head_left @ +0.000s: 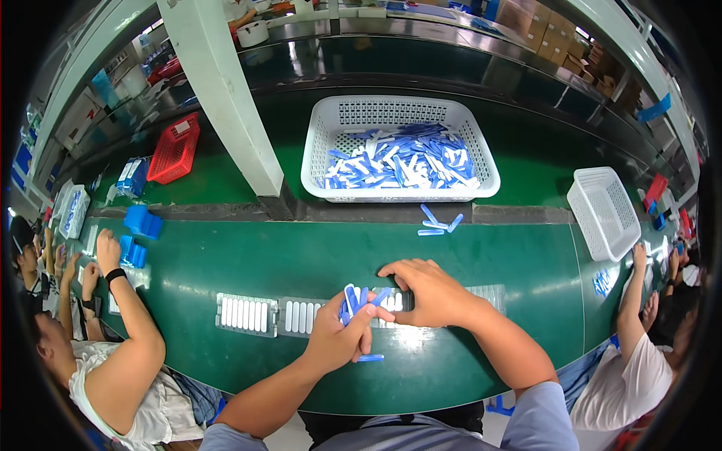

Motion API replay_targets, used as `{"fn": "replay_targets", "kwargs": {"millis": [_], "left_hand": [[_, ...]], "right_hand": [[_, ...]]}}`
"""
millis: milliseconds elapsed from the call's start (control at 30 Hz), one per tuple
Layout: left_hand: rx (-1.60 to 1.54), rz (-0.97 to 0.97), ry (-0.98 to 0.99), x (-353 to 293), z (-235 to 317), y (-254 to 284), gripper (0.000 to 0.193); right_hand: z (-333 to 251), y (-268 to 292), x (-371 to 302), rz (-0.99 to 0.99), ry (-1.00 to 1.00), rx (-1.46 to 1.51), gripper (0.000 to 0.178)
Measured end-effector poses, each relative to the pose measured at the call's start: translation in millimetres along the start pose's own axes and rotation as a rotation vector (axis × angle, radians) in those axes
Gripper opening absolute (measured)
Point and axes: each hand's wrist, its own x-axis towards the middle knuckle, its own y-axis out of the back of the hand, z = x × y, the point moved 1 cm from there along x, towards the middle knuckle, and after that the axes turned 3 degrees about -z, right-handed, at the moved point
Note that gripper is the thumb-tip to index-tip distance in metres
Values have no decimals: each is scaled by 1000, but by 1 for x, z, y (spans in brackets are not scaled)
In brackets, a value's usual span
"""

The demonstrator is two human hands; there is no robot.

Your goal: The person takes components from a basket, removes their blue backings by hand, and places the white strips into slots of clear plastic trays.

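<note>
A bunch of slim blue and white plastic sticks is gripped in my left hand, their ends poking up past the fingers. My right hand arches over a clear plastic tray that holds white sticks, its thumb and forefinger apart and nothing visible between them. The tray is partly covered by both hands. Left of it lie two more clear trays, one with a row of white sticks, the other partly behind my left hand. A single blue stick lies just below my left hand.
Beyond the hands, a white perforated basket holds a heap of blue and white sticks; several loose sticks lie before it. Another clear tray is right of my hand. A white basket stands right; co-workers sit on both sides. A post rises behind.
</note>
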Motion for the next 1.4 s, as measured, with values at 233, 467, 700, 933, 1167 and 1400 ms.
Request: {"fn": "replay_targets", "kwargs": {"millis": [233, 467, 700, 933, 1167, 1400], "left_hand": [[-30, -92, 67, 0, -3, 0, 28], [-85, -127, 118, 1, -5, -4, 28], [-304, -125, 44, 5, -5, 6, 34], [-287, -211, 124, 3, -10, 2, 34], [-249, -223, 117, 2, -10, -2, 34], [27, -425, 243, -3, -1, -15, 39]], "right_hand": [[-6, -9, -21, 118, -170, 608, 20], [0, -7, -52, 607, -316, 668, 5], [-6, -10, -57, 285, -23, -191, 20], [-13, -3, -72, 15, -49, -76, 33], [-2, -10, -66, 363, -47, 210, 24], [-18, -13, -63, 382, 50, 265, 9]]}}
